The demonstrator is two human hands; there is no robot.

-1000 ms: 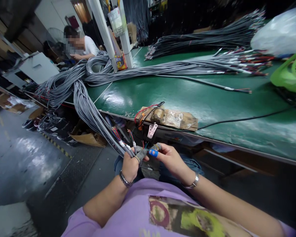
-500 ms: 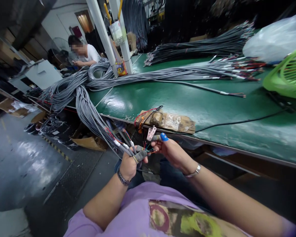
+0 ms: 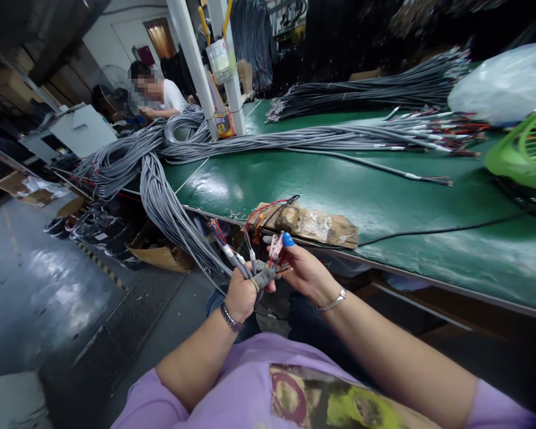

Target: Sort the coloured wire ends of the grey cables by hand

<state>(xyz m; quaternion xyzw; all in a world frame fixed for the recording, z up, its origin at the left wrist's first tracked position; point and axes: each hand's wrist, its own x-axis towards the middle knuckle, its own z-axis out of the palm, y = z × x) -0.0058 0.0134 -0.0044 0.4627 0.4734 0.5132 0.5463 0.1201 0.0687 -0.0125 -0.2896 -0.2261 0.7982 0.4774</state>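
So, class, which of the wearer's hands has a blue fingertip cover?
The right hand, by the pink clip; the left hand, gripping grey cables, wears grey covers.

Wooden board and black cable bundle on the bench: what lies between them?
A grey cable bundle, plus one separate grey cable end nearer the board, on the green tabletop; head view.

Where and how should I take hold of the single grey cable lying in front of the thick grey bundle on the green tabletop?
I'd pinch the single grey cable just left of its white sleeve, from above and the near side. That stretch looks nearly straight and lies apart from the thick grey bundle behind it; the thin wires at its right end look flimsier.
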